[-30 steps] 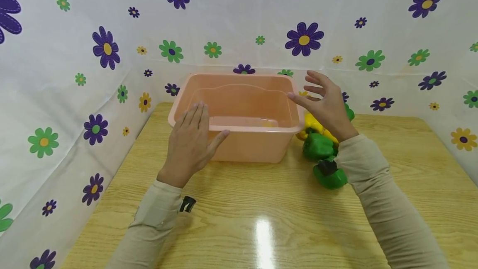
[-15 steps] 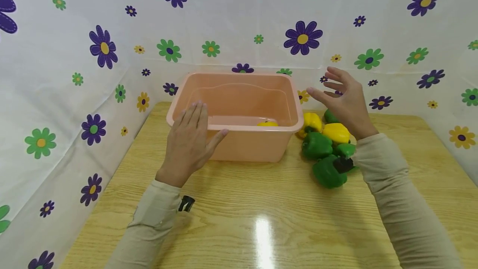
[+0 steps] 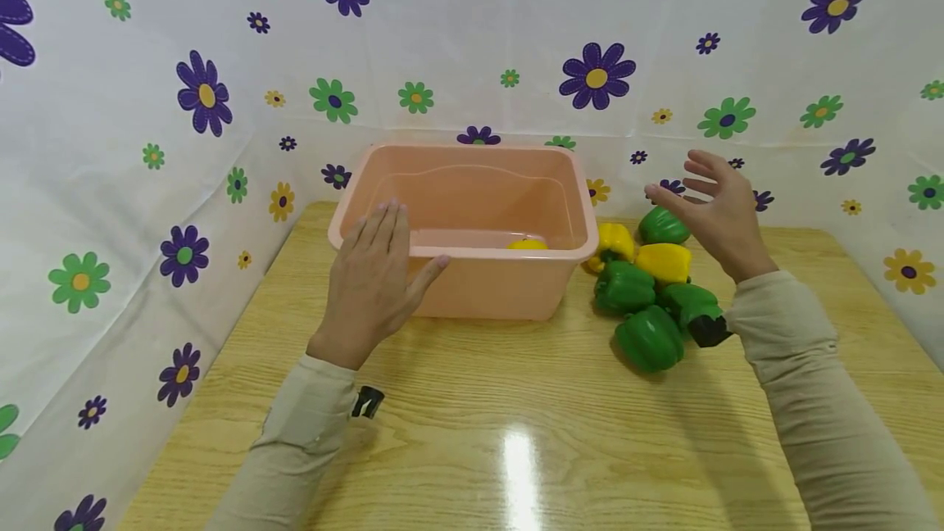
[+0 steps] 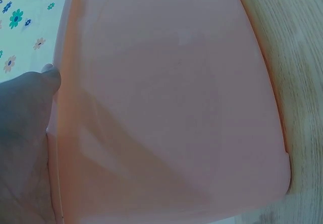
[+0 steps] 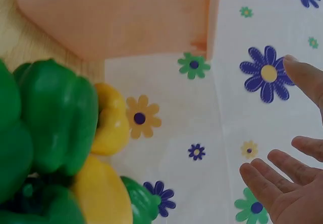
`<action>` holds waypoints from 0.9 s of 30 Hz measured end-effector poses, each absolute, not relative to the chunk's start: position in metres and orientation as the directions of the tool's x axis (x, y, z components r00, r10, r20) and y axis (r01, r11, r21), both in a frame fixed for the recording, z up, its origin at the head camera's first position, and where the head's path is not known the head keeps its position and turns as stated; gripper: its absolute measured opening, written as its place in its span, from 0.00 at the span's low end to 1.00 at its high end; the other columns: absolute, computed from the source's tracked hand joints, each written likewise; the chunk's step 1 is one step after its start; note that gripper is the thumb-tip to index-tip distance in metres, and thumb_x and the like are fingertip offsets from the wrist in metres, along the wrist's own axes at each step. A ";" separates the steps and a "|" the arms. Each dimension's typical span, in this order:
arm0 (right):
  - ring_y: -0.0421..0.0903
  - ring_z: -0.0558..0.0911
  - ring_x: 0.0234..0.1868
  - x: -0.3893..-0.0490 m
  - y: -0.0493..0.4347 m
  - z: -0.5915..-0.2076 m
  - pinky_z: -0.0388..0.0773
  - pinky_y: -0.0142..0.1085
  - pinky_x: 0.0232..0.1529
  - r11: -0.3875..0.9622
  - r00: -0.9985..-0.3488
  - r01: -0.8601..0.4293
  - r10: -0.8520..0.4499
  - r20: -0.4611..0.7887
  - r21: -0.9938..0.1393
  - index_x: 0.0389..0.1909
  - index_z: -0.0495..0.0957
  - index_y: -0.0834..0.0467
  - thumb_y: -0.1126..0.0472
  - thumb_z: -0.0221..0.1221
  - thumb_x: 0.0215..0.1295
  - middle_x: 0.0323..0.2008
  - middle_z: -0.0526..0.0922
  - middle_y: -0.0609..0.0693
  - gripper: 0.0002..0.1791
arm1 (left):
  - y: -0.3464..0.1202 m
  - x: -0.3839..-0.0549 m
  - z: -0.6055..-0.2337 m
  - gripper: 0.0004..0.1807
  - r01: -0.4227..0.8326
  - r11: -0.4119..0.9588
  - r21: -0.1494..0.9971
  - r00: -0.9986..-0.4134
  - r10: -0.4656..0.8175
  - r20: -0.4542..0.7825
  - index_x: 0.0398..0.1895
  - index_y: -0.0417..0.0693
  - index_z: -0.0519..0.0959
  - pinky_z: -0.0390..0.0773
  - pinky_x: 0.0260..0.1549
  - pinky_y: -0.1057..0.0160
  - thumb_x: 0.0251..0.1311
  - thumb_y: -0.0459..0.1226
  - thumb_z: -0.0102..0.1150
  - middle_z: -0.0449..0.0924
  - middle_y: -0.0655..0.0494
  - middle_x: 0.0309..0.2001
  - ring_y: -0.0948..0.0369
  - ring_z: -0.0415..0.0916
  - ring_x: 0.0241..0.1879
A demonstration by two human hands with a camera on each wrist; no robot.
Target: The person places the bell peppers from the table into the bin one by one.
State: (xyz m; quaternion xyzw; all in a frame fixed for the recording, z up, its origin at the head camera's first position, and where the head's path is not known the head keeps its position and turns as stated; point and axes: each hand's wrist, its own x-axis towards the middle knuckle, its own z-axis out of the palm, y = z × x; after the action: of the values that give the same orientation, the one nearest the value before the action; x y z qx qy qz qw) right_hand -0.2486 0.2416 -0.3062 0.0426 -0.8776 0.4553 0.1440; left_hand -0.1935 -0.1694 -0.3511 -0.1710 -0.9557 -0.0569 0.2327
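My left hand (image 3: 372, 277) lies over the front left rim of a peach plastic basin (image 3: 494, 285), its fingers straight and together and the thumb spread along the rim. In the left wrist view the thumb side of the hand shows at the rim, beside the basin wall (image 4: 171, 93). My right hand (image 3: 719, 211) hovers beyond the peppers, empty, its fingers spread and loosely bent. Below it on the table sit green bell peppers (image 3: 651, 338) and yellow bell peppers (image 3: 664, 263), several in a cluster. Inside the basin, the top of something yellow (image 3: 528, 243) shows above the front rim.
The wooden table (image 3: 457, 416) meets a white flowered cloth (image 3: 457, 47) at the back and left. The pepper cluster stands just right of the basin. A black wrist mount (image 3: 367, 401) juts from the left sleeve, another (image 3: 710, 331) from the right.
My right hand has moved right, away from the basin's right rim and over past the peppers, uncovering more of them. The yellow thing in the basin shows more plainly. The left hand stays put.
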 end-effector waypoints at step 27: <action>0.75 0.63 0.70 -0.253 0.290 -0.361 0.66 0.67 0.64 0.618 -0.998 -0.006 0.042 0.041 -0.786 0.78 0.48 0.68 0.40 0.64 0.66 0.74 0.55 0.75 0.55 | -0.170 -0.192 -0.349 0.50 0.347 0.937 0.040 -0.846 0.294 0.445 0.75 0.29 0.58 0.50 0.76 0.49 0.71 0.65 0.42 0.59 0.35 0.75 0.44 0.54 0.76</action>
State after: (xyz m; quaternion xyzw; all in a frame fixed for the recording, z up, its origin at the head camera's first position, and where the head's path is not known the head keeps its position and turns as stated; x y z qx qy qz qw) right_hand -0.2534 0.2900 -0.3609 -0.0098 -0.8990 0.4369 0.0275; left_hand -0.1922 -0.1696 -0.3488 -0.1670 -0.9589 -0.0594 0.2217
